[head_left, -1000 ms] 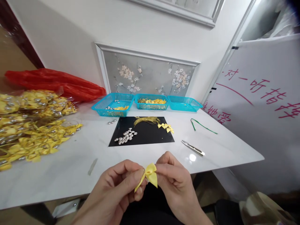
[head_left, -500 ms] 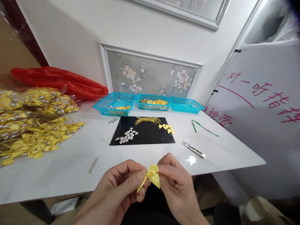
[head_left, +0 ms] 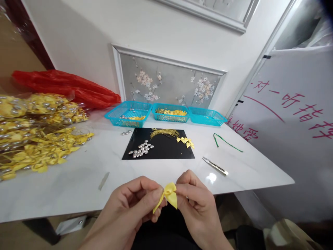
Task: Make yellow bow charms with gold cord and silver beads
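Observation:
A yellow ribbon bow [head_left: 171,197] is pinched between both hands at the table's front edge. My left hand [head_left: 139,201] grips its left side between thumb and fingers. On the other side my right hand [head_left: 199,205] is closed at the bow's right loop; its inner fingers are partly hidden. Beyond them lies a black mat [head_left: 166,154]. Silver beads [head_left: 143,150] are heaped on its left part, a bundle of gold cords [head_left: 163,132] lies along its back edge, and several small yellow bows [head_left: 185,141] sit at its right edge.
Three blue baskets [head_left: 170,117] stand along the wall. Thread snips [head_left: 215,166] and a green cord [head_left: 227,143] lie right of the mat. Bagged yellow bow-and-bead pieces [head_left: 39,146] fill the left side, before a red plastic bag [head_left: 67,88]. A grey strip [head_left: 104,181] lies front left.
Both hands keep their hold on the bow, nearly still. The camera view has shifted slightly, so the table and background sit a little differently.

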`<state>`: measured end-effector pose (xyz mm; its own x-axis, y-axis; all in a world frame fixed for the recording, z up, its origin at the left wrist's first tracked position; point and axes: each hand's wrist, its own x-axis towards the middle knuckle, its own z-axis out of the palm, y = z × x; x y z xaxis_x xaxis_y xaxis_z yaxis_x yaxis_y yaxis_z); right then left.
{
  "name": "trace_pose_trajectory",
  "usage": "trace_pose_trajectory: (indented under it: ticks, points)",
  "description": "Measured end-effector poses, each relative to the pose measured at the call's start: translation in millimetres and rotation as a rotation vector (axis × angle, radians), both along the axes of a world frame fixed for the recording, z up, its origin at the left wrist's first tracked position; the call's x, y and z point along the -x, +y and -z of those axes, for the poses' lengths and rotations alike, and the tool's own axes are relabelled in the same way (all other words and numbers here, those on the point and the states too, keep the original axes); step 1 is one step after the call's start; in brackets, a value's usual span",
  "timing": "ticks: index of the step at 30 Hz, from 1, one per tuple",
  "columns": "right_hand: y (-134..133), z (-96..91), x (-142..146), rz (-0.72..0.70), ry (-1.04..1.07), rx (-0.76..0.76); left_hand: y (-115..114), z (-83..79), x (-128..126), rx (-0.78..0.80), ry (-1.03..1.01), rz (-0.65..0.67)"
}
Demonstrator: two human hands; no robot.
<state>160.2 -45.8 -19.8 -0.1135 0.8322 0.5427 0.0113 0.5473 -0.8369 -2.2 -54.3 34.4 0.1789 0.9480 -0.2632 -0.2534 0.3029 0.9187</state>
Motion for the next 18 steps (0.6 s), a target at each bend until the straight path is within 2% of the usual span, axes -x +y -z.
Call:
trace_pose_trajectory:
  ticks: [4, 13, 15, 18]
  points:
    - [0.1, 1.6, 1.8, -0.006, 0.014, 0.020, 0.4, 1.1, -0.1, 0.014, -0.016, -0.006]
    - [3.1, 2.5, 6.5, 0.005, 0.060, 0.020, 1.3, 5.9, 3.4, 0.034, -0.072, 0.075]
    - [3.5, 3.7, 8.5, 0.028, 0.076, 0.010, 1.2, 7.3, 2.9, 0.022, -0.057, 0.079]
    - [2.8, 5.4, 9.3, 0.059, 0.120, 0.075, 2.6, 12.1, 3.7, -0.054, 0.036, 0.053]
